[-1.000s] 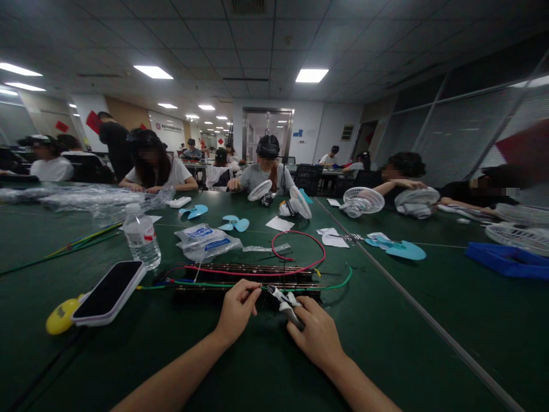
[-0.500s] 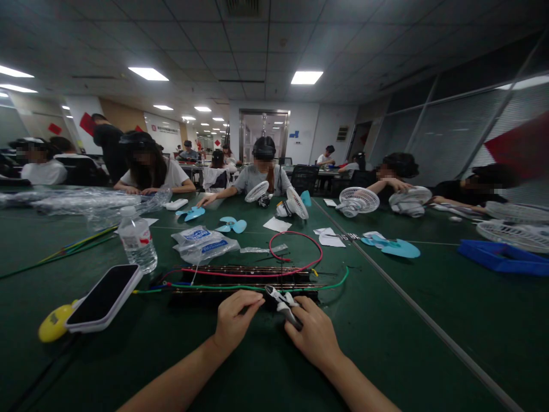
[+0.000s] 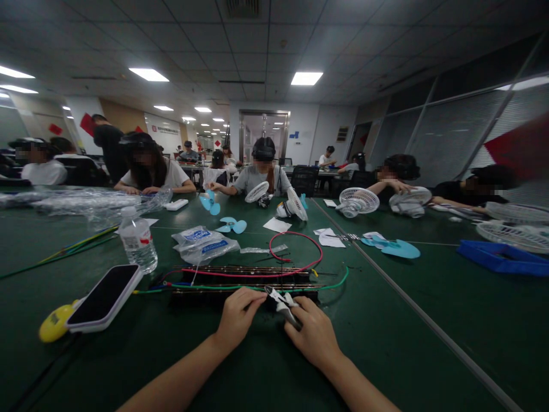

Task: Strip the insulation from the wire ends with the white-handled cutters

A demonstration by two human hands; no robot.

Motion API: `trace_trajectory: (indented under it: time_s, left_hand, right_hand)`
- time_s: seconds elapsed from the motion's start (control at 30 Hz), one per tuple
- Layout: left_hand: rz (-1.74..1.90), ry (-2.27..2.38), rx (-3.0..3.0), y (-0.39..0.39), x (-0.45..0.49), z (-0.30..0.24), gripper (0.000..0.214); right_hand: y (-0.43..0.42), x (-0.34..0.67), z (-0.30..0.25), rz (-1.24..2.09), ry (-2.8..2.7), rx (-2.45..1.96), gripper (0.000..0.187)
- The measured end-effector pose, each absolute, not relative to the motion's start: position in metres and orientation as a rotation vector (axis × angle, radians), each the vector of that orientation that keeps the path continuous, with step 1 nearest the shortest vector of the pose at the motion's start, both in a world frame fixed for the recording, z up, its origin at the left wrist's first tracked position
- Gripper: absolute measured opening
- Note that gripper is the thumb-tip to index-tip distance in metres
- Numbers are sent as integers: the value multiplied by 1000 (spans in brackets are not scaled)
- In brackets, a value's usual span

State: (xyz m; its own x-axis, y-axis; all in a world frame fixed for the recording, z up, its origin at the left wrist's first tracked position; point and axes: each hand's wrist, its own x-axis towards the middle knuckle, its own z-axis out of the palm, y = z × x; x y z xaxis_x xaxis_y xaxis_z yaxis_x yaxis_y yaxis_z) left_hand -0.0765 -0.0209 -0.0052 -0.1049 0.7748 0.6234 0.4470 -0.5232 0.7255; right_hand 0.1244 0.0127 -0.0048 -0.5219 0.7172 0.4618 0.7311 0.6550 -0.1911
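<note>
My right hand (image 3: 314, 332) is closed around a pair of pliers (image 3: 283, 306) with grey handles, the jaws pointing up and left. Close to the jaw tips, my left hand (image 3: 237, 317) pinches thumb and finger together; what lies between them is too small to make out. Just beyond both hands lie two long dark strips (image 3: 244, 270) with copper-coloured lines. A green wire (image 3: 231, 288) runs along the nearer strip and curls up at its right end. A red wire (image 3: 318, 246) crosses the farther strip and loops behind it.
To the left stand a water bottle (image 3: 138, 243), a phone (image 3: 105, 297) and a yellow object (image 3: 55, 323). Plastic bags (image 3: 206, 243) and blue fan blades (image 3: 232, 225) lie farther back. A blue tray (image 3: 501, 257) sits at right. Several people work opposite with white fans (image 3: 358, 200).
My left hand has shifted slightly right, closer to the plier jaws. My right hand stays almost still. Across the table, a co-worker's hand has lifted a blue fan blade.
</note>
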Motion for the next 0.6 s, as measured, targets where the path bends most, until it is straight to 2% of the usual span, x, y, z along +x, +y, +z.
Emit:
trace_trajectory:
  time_s: [0.23,0.6]
  left_hand:
    - [1520,1455,1565,-5,-80,-18,24]
    - [1417,1356,1659,-10,-78,-13,22]
  right_hand:
    - [12,124,-4,-9,-2355,-1131,12]
    - [13,125,-4,70,-2353,-1071,13]
